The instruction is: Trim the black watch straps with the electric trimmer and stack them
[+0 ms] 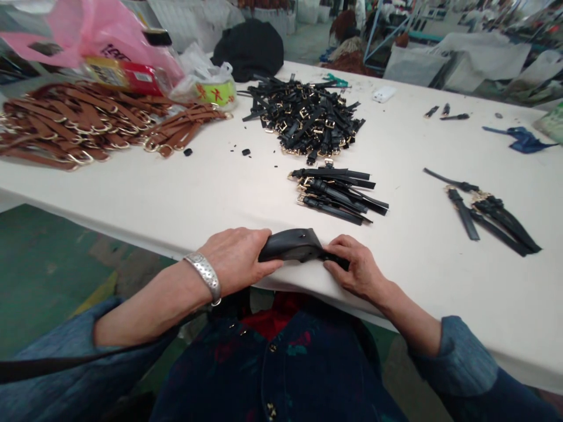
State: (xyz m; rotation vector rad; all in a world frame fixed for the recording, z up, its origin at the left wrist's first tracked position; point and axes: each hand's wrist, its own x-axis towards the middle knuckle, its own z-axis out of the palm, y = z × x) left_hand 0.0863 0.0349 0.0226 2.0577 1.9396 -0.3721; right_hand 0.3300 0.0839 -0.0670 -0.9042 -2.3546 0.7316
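At the lower centre of the frame, by the near edge of the white tabletop (220, 193), a worker's left hand (235, 258) grips a black handheld tool (290, 246), thumb and fingers closed around its rounded rear end. Just to its right, the right hand (363, 266) pinches a short black strap (338, 259) against the tool's narrow front, the thumb and fingertips pressed together on it. The smooth casing looks rigid, probably light enough for one hand and perhaps a little slick; its thick rear body seems the surest place to hold. The strap appears thin, light and bendable, best pinched flat near its end, while any metal fitting would likely be stiffer and heavier. Beyond the hands, at centre, lies a loose bundle of black buckled straps (336, 190), with a tangled heap of black straps (308, 111) behind it. The right fingers cover most of the held strap, and whether it sits inside the tool or only touches it cannot be told; nor can the tool's exact type. Brown straps (79, 117) are cut off at the left edge, and the upper-right background blurs.
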